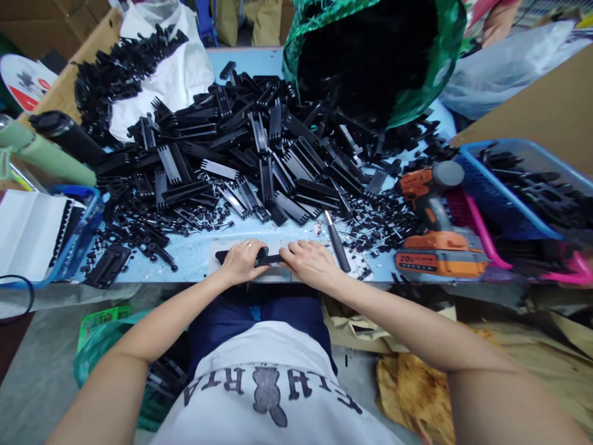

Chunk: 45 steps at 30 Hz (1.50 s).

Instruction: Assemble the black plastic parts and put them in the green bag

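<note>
Near the front edge of the blue table (180,247), a black plastic part (273,258) lies across between both hands. My left hand (243,261) is closed round its left portion, with a dark end sticking out to the left. The fingers of my right hand (308,262) pinch its right end. A black-handled tool (338,244) with a metal tip lies just right of my right hand. Behind the hands is a large heap of black plastic parts (231,136), with small screws and black pieces (380,219) scattered in front of it.
An orange cordless drill (435,247) stands at right beside a blue basket (509,191) and a pink basket (482,228). A green sack (451,68) gapes at the back. At left are a blue tray (95,216) and a black bottle (69,136). Another person's hand (498,21) shows top right.
</note>
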Each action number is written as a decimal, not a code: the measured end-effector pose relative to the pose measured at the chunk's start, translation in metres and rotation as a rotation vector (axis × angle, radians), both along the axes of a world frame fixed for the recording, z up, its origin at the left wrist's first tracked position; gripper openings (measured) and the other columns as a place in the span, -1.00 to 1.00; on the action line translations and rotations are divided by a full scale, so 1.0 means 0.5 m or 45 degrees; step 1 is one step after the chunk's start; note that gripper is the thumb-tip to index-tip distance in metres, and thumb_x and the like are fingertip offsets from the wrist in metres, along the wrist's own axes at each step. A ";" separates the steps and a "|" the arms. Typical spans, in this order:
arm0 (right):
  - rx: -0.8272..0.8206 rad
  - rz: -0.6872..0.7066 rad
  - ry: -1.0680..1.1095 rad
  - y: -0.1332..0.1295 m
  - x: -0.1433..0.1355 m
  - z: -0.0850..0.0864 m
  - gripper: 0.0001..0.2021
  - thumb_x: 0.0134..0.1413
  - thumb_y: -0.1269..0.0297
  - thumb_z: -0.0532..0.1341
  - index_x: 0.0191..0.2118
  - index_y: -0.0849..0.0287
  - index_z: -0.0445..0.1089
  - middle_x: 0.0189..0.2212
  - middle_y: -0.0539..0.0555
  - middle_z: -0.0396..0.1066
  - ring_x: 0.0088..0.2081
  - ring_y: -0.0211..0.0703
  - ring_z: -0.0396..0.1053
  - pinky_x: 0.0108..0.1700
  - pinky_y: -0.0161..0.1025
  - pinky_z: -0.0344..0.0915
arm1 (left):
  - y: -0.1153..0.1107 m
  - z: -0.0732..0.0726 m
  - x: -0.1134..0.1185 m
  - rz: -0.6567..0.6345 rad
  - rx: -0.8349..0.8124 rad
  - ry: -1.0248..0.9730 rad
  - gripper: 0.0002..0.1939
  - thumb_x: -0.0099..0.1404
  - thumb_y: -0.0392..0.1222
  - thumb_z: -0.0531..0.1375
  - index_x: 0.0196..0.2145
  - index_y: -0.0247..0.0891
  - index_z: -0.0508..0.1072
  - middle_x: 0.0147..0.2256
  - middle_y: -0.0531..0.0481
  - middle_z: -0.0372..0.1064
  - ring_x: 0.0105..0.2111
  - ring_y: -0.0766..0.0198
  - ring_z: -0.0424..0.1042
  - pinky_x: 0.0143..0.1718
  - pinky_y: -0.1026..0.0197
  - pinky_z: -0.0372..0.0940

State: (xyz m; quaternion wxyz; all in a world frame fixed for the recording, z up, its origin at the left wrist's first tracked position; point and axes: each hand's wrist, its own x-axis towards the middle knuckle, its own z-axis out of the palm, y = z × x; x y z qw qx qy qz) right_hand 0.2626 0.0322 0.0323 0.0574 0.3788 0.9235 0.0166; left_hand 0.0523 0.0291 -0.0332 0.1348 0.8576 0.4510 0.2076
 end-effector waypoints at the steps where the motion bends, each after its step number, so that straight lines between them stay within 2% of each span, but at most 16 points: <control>1: -0.001 0.009 0.000 0.004 0.000 0.000 -0.71 0.28 0.13 -0.07 -0.18 0.17 0.31 -0.32 0.13 0.34 -0.29 -0.13 0.26 -0.33 -0.25 -0.06 | 0.000 -0.002 0.002 0.009 0.010 -0.003 -0.58 0.16 0.06 0.18 -0.13 -0.28 0.28 -0.20 -0.13 0.37 -0.18 0.11 0.39 -0.19 0.13 0.28; 4: -0.018 0.033 -0.002 0.018 0.004 -0.010 -0.70 0.27 0.11 -0.06 -0.18 0.17 0.32 -0.32 0.13 0.35 -0.28 -0.14 0.26 -0.33 -0.25 -0.05 | 0.000 0.000 0.012 0.028 -0.005 0.023 -0.58 0.15 0.07 0.19 -0.16 -0.29 0.29 -0.25 -0.12 0.37 -0.21 0.12 0.39 -0.22 0.14 0.30; 6: -0.035 0.022 -0.005 0.024 0.011 -0.028 -0.67 0.26 0.09 -0.06 -0.18 0.18 0.33 -0.32 0.12 0.36 -0.28 -0.13 0.26 -0.33 -0.25 -0.05 | 0.005 0.009 0.018 -0.004 -0.018 0.071 -0.57 0.15 0.08 0.19 -0.14 -0.27 0.29 -0.23 -0.11 0.37 -0.19 0.13 0.38 -0.20 0.16 0.30; 8: -0.059 -0.017 0.009 0.026 0.022 -0.051 -0.64 0.26 0.06 -0.07 -0.18 0.19 0.35 -0.32 0.12 0.37 -0.27 -0.13 0.26 -0.32 -0.25 -0.03 | 0.018 0.020 0.013 0.042 0.001 0.108 -0.57 0.18 0.07 0.17 -0.08 -0.24 0.28 -0.17 -0.11 0.35 -0.13 0.13 0.36 -0.13 0.16 0.28; 9: -0.078 -0.025 0.029 0.026 0.030 -0.062 -0.63 0.26 0.05 -0.07 -0.17 0.20 0.35 -0.31 0.12 0.37 -0.26 -0.13 0.26 -0.30 -0.25 -0.01 | 0.030 0.024 0.005 0.116 0.025 0.107 -0.59 0.23 0.04 0.12 -0.05 -0.25 0.27 -0.14 -0.14 0.34 -0.10 0.10 0.34 -0.10 0.13 0.27; 12: -0.110 -0.077 0.126 0.031 0.063 -0.077 -0.61 0.22 -0.02 -0.04 -0.12 0.14 0.35 -0.23 0.10 0.38 -0.19 -0.14 0.26 -0.21 -0.25 0.06 | 0.081 0.024 -0.037 0.511 0.054 0.151 -0.69 0.31 -0.19 -0.01 -0.05 -0.38 0.28 -0.15 -0.32 0.31 -0.11 -0.03 0.33 -0.13 -0.03 0.25; 14: -0.040 -0.260 0.182 0.049 0.094 -0.072 -0.64 0.25 0.05 -0.07 -0.07 0.14 0.33 -0.18 0.12 0.37 -0.15 -0.13 0.25 -0.17 -0.25 0.10 | 0.117 0.018 -0.065 0.656 -0.023 0.329 -0.75 0.25 -0.31 -0.01 -0.16 -0.43 0.35 -0.20 -0.36 0.32 -0.17 -0.07 0.36 -0.20 -0.04 0.28; 17: 0.186 -0.780 0.175 0.101 0.153 -0.061 -0.65 0.27 0.30 -0.16 -0.05 0.29 0.29 -0.17 0.28 0.34 -0.14 -0.02 0.25 -0.22 -0.20 0.14 | 0.145 0.011 -0.090 0.640 -0.122 0.486 -0.78 0.15 -0.44 0.00 -0.32 -0.44 0.42 -0.30 -0.32 0.37 -0.24 -0.03 0.40 -0.23 0.03 0.30; 19: 0.247 -1.083 0.102 0.142 0.193 -0.063 -0.66 0.21 0.40 -0.15 -0.05 0.36 0.28 -0.16 0.36 0.32 -0.13 0.07 0.26 -0.27 -0.18 0.16 | 0.137 0.012 -0.097 0.659 -0.037 0.312 -0.77 0.14 -0.44 0.00 -0.32 -0.43 0.44 -0.31 -0.28 0.38 -0.25 0.03 0.41 -0.20 0.05 0.31; 21: 0.177 -1.222 0.032 0.177 0.229 -0.072 -0.67 0.15 0.46 -0.11 -0.06 0.38 0.29 -0.17 0.37 0.34 -0.15 0.07 0.30 -0.28 -0.18 0.19 | 0.109 0.013 -0.104 0.710 0.099 -0.046 -0.76 0.19 -0.37 0.02 -0.24 -0.38 0.43 -0.25 -0.20 0.39 -0.26 0.13 0.42 -0.19 0.11 0.34; 24: -0.026 -1.170 0.025 0.211 0.272 -0.092 -0.67 0.10 0.49 -0.06 -0.05 0.40 0.28 -0.22 0.36 0.39 -0.22 0.01 0.37 -0.24 -0.19 0.22 | 0.048 0.003 -0.113 0.743 0.136 -0.576 -0.76 0.25 -0.24 0.03 -0.19 -0.32 0.42 -0.22 -0.10 0.37 -0.30 0.29 0.43 -0.24 0.22 0.39; 27: -0.164 -1.093 0.080 0.227 0.305 -0.104 -0.65 0.07 0.44 0.03 0.00 0.37 0.25 -0.22 0.31 0.42 -0.22 -0.03 0.39 -0.19 -0.23 0.23 | -0.003 -0.012 -0.112 0.734 0.057 -0.774 -0.78 0.24 -0.20 0.07 -0.23 -0.33 0.44 -0.25 -0.07 0.37 -0.31 0.33 0.44 -0.27 0.26 0.41; 32: -0.203 -0.962 0.137 0.224 0.329 -0.106 -0.57 -0.04 0.41 0.17 0.02 0.32 0.25 -0.18 0.24 0.42 -0.19 -0.06 0.39 -0.16 -0.27 0.23 | -0.022 -0.001 -0.105 0.660 0.120 -0.611 -0.82 0.23 -0.26 0.07 -0.29 -0.28 0.46 -0.31 -0.05 0.40 -0.34 0.32 0.42 -0.28 0.23 0.41; 37: -0.043 -1.030 0.140 0.200 0.318 -0.116 -0.70 0.04 0.35 0.11 -0.08 0.25 0.34 -0.25 0.20 0.45 -0.23 -0.01 0.39 -0.22 -0.21 0.23 | -0.006 0.020 -0.102 0.446 0.126 -0.294 -0.76 0.24 -0.33 0.04 -0.17 -0.28 0.43 -0.24 -0.09 0.44 -0.20 0.22 0.43 -0.12 0.14 0.37; 41: 0.087 -1.099 0.262 0.182 0.309 -0.107 -0.71 0.03 0.34 0.09 -0.11 0.24 0.36 -0.26 0.20 0.45 -0.23 0.01 0.39 -0.20 -0.17 0.25 | 0.003 -0.004 -0.092 0.454 0.189 -0.306 -0.76 0.31 -0.24 0.03 -0.14 -0.28 0.43 -0.19 -0.11 0.47 -0.17 0.21 0.46 -0.08 0.13 0.37; 45: 0.336 -1.069 0.658 0.158 0.284 -0.063 -0.71 0.08 0.31 0.04 -0.11 0.28 0.36 -0.24 0.21 0.42 -0.23 -0.07 0.38 -0.11 -0.19 0.26 | -0.001 -0.033 -0.094 0.408 0.266 -0.338 -0.74 0.34 -0.19 0.00 -0.16 -0.28 0.44 -0.16 -0.10 0.46 -0.15 0.23 0.46 -0.06 0.14 0.38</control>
